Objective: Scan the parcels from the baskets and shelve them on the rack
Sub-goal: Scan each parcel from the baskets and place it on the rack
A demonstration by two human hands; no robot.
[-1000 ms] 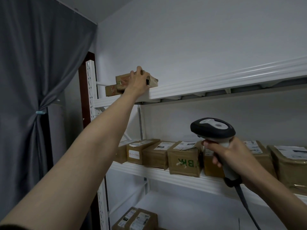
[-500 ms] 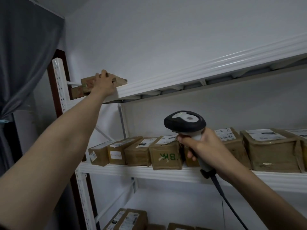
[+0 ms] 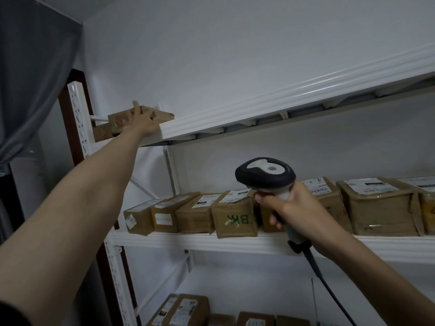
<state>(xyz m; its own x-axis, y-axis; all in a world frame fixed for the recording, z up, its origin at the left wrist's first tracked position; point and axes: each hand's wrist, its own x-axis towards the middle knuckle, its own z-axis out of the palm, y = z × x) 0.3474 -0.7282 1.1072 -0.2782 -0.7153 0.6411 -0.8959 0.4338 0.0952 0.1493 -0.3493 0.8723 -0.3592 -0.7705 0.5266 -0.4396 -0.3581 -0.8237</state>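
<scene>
Nearest, the right hand [image 3: 290,208] holds the scanner [image 3: 266,176] upright by its handle, fingers wrapped round it, so this grip is full and firm. The scanner's head points away toward the rack [image 3: 282,97], and its cable [image 3: 329,285] trails down and off the bottom edge. Held low and idle like this, it seems parked while the other arm does the shelving.

Farther and to the left, the left hand [image 3: 141,123] reaches up to the top shelf. Its palm lies against the near side of a flat parcel [image 3: 162,115] and its fingers go over the top. I cannot tell whether the grip clasps the box or merely pushes it. This parcel sits at the far left end of the top shelf, tilted on a second flat parcel [image 3: 102,135] beneath it, probably because it is being slid back onto the stack.

On the middle shelf [image 3: 188,241] a row of boxes [image 3: 235,216] stands side by side, labels up, likely so they can be read at a glance. More boxes [image 3: 186,309] lie on the shelf below, cut off by the bottom edge.

The baskets are out of view. The hand covers much of the top parcel, and its label is not visible. Label print is too small to read. A grey curtain [image 3: 35,78] hangs at far left.
</scene>
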